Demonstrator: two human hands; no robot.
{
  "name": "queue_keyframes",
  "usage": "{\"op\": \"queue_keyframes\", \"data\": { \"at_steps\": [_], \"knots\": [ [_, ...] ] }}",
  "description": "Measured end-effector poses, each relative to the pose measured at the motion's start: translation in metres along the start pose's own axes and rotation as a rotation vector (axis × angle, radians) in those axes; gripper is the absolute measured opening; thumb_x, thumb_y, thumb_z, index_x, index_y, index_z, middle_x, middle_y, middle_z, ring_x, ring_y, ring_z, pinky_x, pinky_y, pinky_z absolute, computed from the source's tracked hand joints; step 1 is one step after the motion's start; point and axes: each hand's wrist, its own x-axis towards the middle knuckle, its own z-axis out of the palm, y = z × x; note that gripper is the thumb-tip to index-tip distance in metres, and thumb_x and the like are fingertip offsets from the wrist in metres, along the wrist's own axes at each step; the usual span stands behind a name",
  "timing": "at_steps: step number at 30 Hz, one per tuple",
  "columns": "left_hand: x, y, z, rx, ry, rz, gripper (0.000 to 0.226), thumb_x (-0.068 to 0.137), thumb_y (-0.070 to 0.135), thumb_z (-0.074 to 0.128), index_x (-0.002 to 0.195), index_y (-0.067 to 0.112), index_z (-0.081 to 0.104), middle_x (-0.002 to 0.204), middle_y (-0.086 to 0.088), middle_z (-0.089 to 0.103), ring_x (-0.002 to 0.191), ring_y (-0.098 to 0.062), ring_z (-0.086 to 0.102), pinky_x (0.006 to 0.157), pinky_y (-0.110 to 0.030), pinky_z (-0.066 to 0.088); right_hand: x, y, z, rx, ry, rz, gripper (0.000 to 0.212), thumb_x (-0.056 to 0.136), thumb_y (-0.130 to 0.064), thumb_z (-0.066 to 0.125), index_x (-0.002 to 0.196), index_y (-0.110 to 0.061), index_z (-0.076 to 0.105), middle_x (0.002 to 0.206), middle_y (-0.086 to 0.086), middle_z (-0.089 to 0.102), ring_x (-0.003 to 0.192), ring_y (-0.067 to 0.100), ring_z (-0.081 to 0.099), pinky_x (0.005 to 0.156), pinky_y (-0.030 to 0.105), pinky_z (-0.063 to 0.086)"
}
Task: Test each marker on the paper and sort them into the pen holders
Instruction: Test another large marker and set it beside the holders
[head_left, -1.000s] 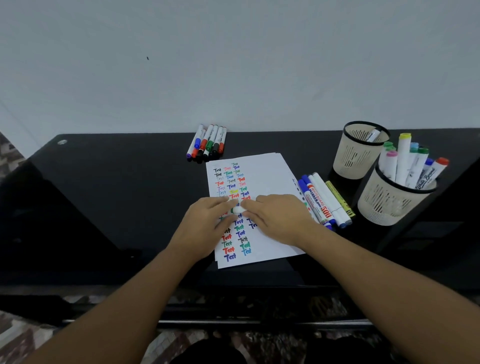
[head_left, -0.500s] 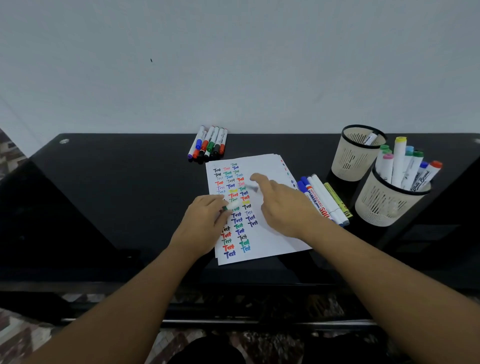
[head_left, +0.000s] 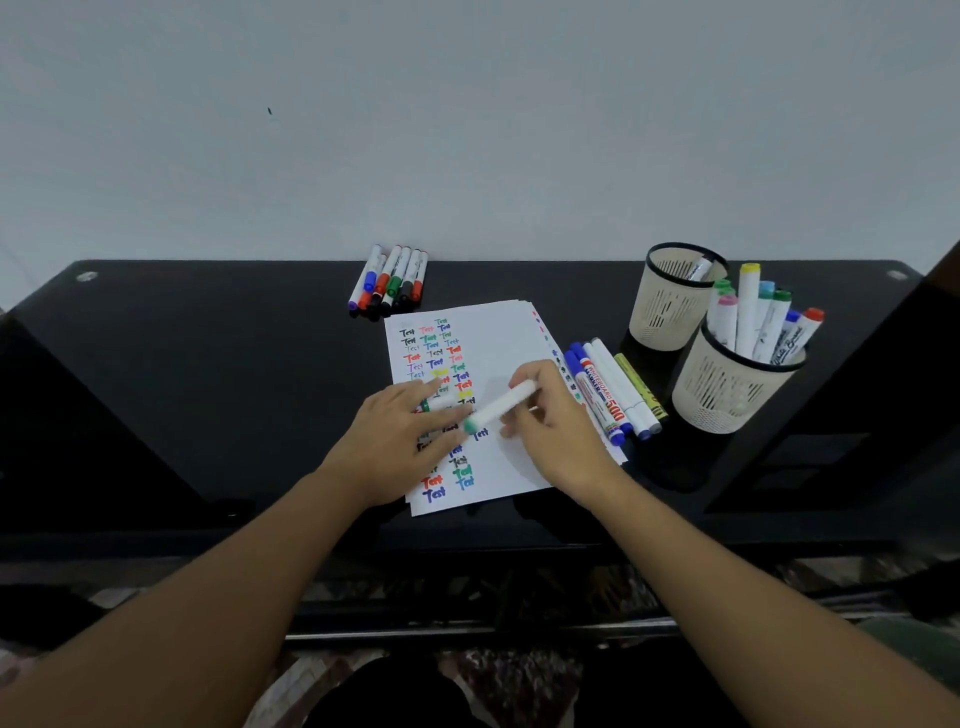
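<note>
A white marker (head_left: 501, 408) with a green tip lies over white paper (head_left: 498, 338) covered in columns of the word "Test" in black, red, green, blue, pink and yellow, on a glossy black table (head_left: 208, 364). Two cream pen holders (head_left: 724, 395) with black rims and slotted walls stand at right — the nearer one bristling with white markers capped in yellow, pink, green, light blue, blue and orange-red. Beside the sheet lie blue-capped white whiteboard markers (head_left: 605, 397) with red lettering and a yellow-green pen (head_left: 640, 387) — and a row of white markers (head_left: 389, 280) banded blue, red, green and black.
</note>
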Motion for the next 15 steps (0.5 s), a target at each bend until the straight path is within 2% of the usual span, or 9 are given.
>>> {"op": "queue_keyframes", "data": {
  "at_steps": [1,2,4,5,6,8,10,13,15],
  "knots": [
    [0.000,-0.001,0.000,-0.008,-0.008,-0.011,0.060,0.093,0.077,0.018,0.144,0.056,0.042,0.162,0.007,0.032,0.150,-0.018,0.025,0.121,-0.048,0.023,-0.004,-0.001,0.001,0.060,0.024,-0.004,0.007,0.108,-0.027,0.051,0.111,-0.032,0.054,0.086,-0.003,0.067,0.080,0.011,0.068,0.083,0.035,0.057],
    [0.000,0.000,-0.001,-0.018,-0.018,-0.023,0.062,0.092,0.078,0.019,0.145,0.055,0.041,0.163,0.008,0.031,0.150,-0.017,0.024,0.122,-0.047,0.021,-0.008,-0.003,0.002,0.093,0.037,0.006,0.011,0.108,-0.038,0.049,0.114,-0.035,0.058,0.080,-0.004,0.066,0.075,0.008,0.065,0.079,0.030,0.055],
    [-0.001,0.004,-0.005,-0.035,-0.033,-0.042,0.067,0.090,0.078,0.020,0.147,0.051,0.042,0.163,0.009,0.030,0.151,-0.016,0.022,0.123,-0.047,0.019,-0.017,-0.005,0.003,0.104,0.052,0.047,0.031,0.100,-0.060,0.047,0.116,-0.040,0.065,0.076,-0.007,0.061,0.074,0.003,0.059,0.075,0.024,0.053],
    [-0.002,0.006,-0.007,-0.042,-0.032,-0.047,0.068,0.089,0.078,0.020,0.148,0.050,0.043,0.163,0.009,0.029,0.151,-0.016,0.022,0.123,-0.046,0.018,-0.021,-0.004,0.004,0.102,0.072,0.064,0.040,0.096,-0.065,0.048,0.114,-0.037,0.069,0.076,-0.008,0.060,0.075,0.004,0.059,0.076,0.027,0.053],
    [-0.002,0.006,-0.008,-0.045,-0.030,-0.048,0.068,0.089,0.077,0.021,0.148,0.050,0.043,0.164,0.010,0.029,0.151,-0.015,0.021,0.124,-0.046,0.018,-0.024,-0.004,0.005,0.111,0.094,0.076,0.044,0.095,-0.065,0.051,0.109,-0.030,0.072,0.076,-0.007,0.063,0.075,0.006,0.060,0.078,0.032,0.054],
    [-0.002,0.006,-0.007,-0.044,-0.032,-0.047,0.063,0.093,0.074,0.026,0.148,0.049,0.043,0.164,0.010,0.029,0.151,-0.015,0.021,0.124,-0.045,0.018,-0.026,-0.001,0.007,0.147,0.114,0.094,0.032,0.099,-0.052,0.059,0.102,-0.024,0.074,0.082,-0.006,0.073,0.080,0.009,0.068,0.083,0.034,0.057],
    [-0.001,0.006,-0.007,-0.046,-0.035,-0.048,0.055,0.098,0.068,0.034,0.148,0.048,0.044,0.164,0.010,0.029,0.151,-0.015,0.021,0.124,-0.044,0.018,-0.027,0.004,0.006,0.129,0.079,0.075,0.015,0.099,-0.038,0.067,0.105,-0.027,0.074,0.093,-0.009,0.076,0.088,0.009,0.070,0.087,0.029,0.057],
    [-0.001,0.007,-0.007,-0.059,-0.024,-0.049,0.048,0.101,0.063,0.038,0.147,0.049,0.043,0.163,0.010,0.029,0.151,-0.014,0.021,0.124,-0.043,0.018,-0.027,0.007,0.003,0.050,0.026,0.018,0.015,0.095,-0.032,0.074,0.109,-0.028,0.071,0.101,-0.013,0.072,0.095,0.006,0.065,0.081,0.017,0.052],
    [-0.001,0.007,-0.008,-0.074,-0.027,-0.054,0.047,0.101,0.062,0.038,0.147,0.050,0.044,0.163,0.011,0.029,0.151,-0.014,0.021,0.124,-0.043,0.017,-0.027,0.009,0.004,0.028,0.022,0.034,0.014,0.096,-0.034,0.072,0.109,-0.029,0.069,0.099,-0.014,0.071,0.094,0.003,0.064,0.077,0.012,0.049]
  ]
}}
